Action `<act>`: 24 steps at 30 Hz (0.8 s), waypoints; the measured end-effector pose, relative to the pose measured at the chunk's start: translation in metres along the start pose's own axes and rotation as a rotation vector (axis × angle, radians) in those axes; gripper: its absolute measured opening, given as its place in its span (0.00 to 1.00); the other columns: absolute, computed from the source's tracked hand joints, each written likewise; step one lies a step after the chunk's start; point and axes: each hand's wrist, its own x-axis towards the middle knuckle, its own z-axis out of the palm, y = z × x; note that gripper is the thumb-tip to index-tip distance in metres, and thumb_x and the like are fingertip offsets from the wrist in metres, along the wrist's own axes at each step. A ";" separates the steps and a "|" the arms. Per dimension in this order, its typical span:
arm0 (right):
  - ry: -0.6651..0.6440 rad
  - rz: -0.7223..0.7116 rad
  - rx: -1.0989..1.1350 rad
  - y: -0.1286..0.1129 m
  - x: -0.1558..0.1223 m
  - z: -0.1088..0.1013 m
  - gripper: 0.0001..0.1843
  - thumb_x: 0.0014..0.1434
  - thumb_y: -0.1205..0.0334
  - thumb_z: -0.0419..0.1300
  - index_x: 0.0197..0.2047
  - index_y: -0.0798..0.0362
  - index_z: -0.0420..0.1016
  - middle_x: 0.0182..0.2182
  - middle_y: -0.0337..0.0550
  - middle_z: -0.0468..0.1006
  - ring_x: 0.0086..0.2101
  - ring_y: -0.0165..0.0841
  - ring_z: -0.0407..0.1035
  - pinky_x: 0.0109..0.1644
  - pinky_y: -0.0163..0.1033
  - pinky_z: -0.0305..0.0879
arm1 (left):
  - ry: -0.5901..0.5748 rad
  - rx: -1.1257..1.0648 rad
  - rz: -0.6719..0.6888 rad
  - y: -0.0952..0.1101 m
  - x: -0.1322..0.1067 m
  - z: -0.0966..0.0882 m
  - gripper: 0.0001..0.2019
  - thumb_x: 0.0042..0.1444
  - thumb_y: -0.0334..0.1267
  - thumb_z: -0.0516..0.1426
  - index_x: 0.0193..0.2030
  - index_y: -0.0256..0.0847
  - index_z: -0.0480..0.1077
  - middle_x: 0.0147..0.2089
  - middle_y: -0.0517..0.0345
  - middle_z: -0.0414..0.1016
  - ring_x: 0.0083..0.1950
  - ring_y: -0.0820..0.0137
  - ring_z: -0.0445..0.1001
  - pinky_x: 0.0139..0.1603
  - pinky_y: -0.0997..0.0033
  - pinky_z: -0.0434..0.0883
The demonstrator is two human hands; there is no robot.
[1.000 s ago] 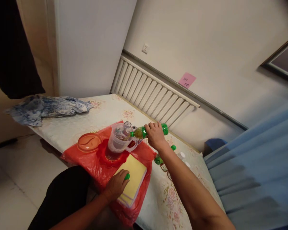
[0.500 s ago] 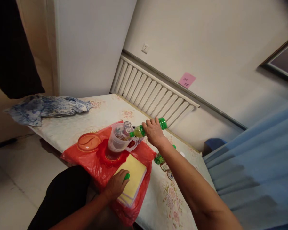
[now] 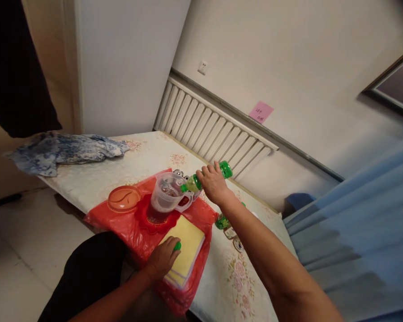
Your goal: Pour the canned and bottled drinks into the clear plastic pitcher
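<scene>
My right hand (image 3: 213, 183) is wrapped round a green plastic bottle (image 3: 225, 170), tipped with its neck down over a clear plastic jug (image 3: 166, 197) that holds brownish liquid. The jug stands on a red plastic bag (image 3: 127, 223) spread on the table. My left hand (image 3: 161, 259) rests closed on a yellow pad (image 3: 190, 241) at the bag's near edge, and a small green cap (image 3: 177, 246) pokes out from its fingers.
An orange lid (image 3: 124, 199) lies left of the jug. A second green bottle (image 3: 223, 221) stands behind my right forearm. A blue cloth (image 3: 60, 150) sits at the table's far left. A white radiator (image 3: 215, 134) runs along the wall; a blue curtain (image 3: 356, 232) hangs at right.
My right hand has raised the bottle's base, so the bottle tips more steeply into the jug. My left hand has stayed on the pad.
</scene>
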 end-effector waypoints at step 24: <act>-0.072 0.092 0.105 -0.002 -0.007 0.002 0.17 0.65 0.68 0.56 0.57 0.55 0.71 0.50 0.54 0.75 0.53 0.49 0.65 0.68 0.63 0.43 | 0.001 -0.035 -0.004 -0.001 0.000 0.001 0.15 0.64 0.37 0.50 0.57 0.43 0.67 0.53 0.49 0.75 0.54 0.60 0.75 0.57 0.60 0.71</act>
